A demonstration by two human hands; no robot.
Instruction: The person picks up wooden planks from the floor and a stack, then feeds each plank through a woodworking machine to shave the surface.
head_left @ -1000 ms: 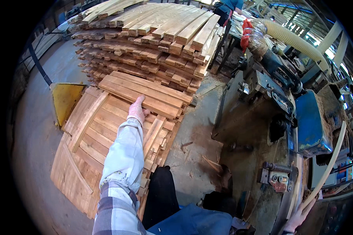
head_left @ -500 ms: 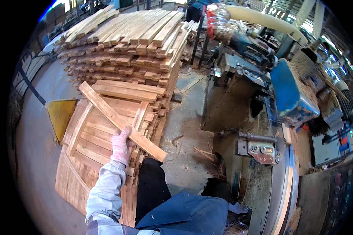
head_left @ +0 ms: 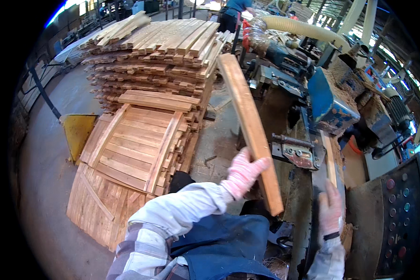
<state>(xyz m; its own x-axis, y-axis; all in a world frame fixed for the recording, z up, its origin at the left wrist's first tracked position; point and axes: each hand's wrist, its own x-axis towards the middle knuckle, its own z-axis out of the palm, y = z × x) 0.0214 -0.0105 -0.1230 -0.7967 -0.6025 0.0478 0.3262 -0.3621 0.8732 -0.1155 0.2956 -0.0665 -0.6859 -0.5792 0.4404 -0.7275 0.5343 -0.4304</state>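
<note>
My left hand [head_left: 245,173], in a pinkish-white glove, grips a long wooden board [head_left: 248,119] near its lower part. The board slants in the air between the wood stack and the machine, its near end tipped toward me. My right hand [head_left: 330,212], gloved too, is closed at the near end of a narrow wooden strip [head_left: 330,158] on the machine bed [head_left: 316,193]. Its fingers hide that end. Ahead of the hand, the strip runs toward the blue machine housing [head_left: 331,102].
A tall stack of boards [head_left: 144,70] stands at far left; a lower wood pile [head_left: 130,149] lies nearer. A metal bracket [head_left: 297,154] juts beside the bed. A button panel [head_left: 399,219] is at right. Another person [head_left: 235,11] stands at the back.
My left hand has carried the board from above the low pile rightward, turning it more upright. My right hand has come into view at the strip, which has moved forward along the bed.
</note>
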